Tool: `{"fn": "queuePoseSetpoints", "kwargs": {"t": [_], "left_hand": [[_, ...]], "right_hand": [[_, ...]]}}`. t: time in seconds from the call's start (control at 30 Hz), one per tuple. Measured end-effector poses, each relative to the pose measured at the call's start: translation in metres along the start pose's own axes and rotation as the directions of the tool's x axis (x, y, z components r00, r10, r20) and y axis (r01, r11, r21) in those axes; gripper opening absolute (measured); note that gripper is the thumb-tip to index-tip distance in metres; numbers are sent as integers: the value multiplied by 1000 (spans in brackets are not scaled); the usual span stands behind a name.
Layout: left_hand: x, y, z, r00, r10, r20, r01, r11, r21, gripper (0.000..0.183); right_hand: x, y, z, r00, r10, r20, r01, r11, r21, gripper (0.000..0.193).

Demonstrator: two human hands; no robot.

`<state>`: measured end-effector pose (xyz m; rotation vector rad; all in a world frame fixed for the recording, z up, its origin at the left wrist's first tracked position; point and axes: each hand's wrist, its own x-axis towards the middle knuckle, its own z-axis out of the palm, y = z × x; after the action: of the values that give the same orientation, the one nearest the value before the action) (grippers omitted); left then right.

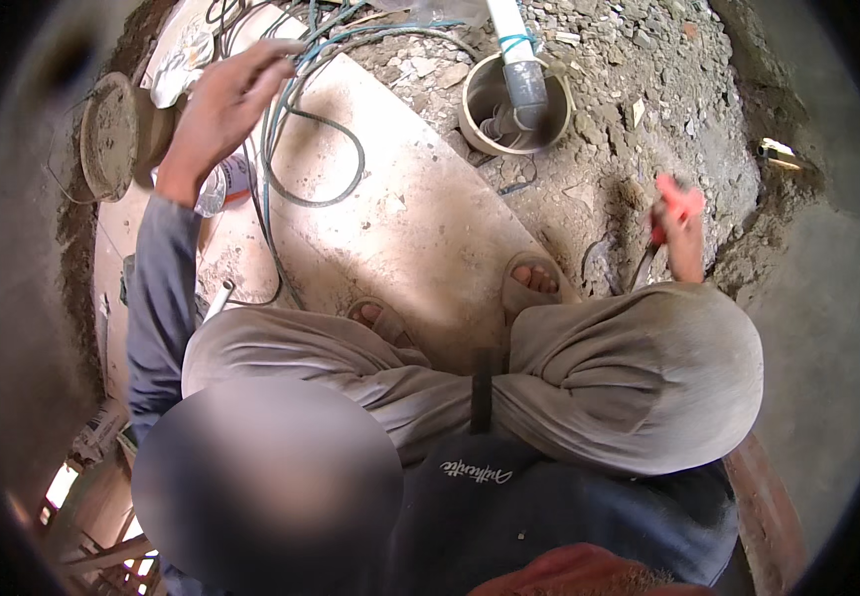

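Observation:
My left hand (233,99) is raised at the upper left, above blue-green cables (346,129) coiled on a pale slab. Its fingers are stretched out and slightly bent, and I see nothing held in them. Beyond my right knee, my right hand (683,238) grips a red-handled tool (681,197). Motion blurs the tool, and its kind cannot be made out; a dark, narrow metal part shows near its lower side. A white pipe (509,25) with a grey end fitting (525,94) stands tilted inside a wide, round cream-coloured pipe opening (469,111).
Broken rubble (629,99) surrounds the wide pipe. The dusty slab (420,219) lies before my sandalled feet. At left are a dirty bucket (107,139), a white plastic bag (184,65) and a clear container (214,191). A short white pipe (219,296) rests by my left knee.

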<state>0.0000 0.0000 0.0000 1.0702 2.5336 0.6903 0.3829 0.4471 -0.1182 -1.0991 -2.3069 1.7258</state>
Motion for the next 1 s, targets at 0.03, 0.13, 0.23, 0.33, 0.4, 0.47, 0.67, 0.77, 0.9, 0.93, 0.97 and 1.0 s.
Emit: {"fn": "queuePoseSetpoints", "kwargs": {"t": [0.03,0.13,0.23,0.33,0.4,0.47,0.67,0.77,0.9,0.93,0.97,1.0], "left_hand": [[22,-4,15,991,93,98,-100,993,68,33],[67,-37,61,897,185,401,-314,906,284,33],[72,-66,116,845,295,446,-451,840,300,37],[66,-78,150,868,417,268,-487,820,301,44],[65,-91,164,894,394,214,-446,827,342,48],[58,-98,172,909,369,193,-417,816,400,46],[57,-110,182,907,384,170,-420,805,419,45],[59,-111,179,906,380,184,-422,841,339,46],[69,-109,176,899,400,176,-437,837,330,46],[65,-111,177,908,388,161,-420,847,325,46],[63,-113,178,915,377,147,-404,857,320,46],[62,-113,180,915,378,145,-404,863,304,46]], "right_hand": [[20,-19,-15,997,-67,28,70,994,-89,48],[85,-76,12,970,-231,-75,242,944,225,28],[140,-92,46,954,-290,-79,298,874,383,14],[171,-86,71,926,-374,-59,338,745,575,16],[183,-68,85,941,-333,-56,290,711,641,21],[184,-66,103,943,-333,20,250,743,621,29],[211,-81,136,921,-390,24,267,674,689,43],[239,-91,161,881,-472,-6,296,542,786,44],[267,-43,176,953,-299,-50,292,862,414,18],[272,-41,180,947,-321,11,290,869,401,17],[274,-42,177,902,-411,132,336,861,383,17],[274,-42,171,873,-462,158,402,864,303,16]]}}
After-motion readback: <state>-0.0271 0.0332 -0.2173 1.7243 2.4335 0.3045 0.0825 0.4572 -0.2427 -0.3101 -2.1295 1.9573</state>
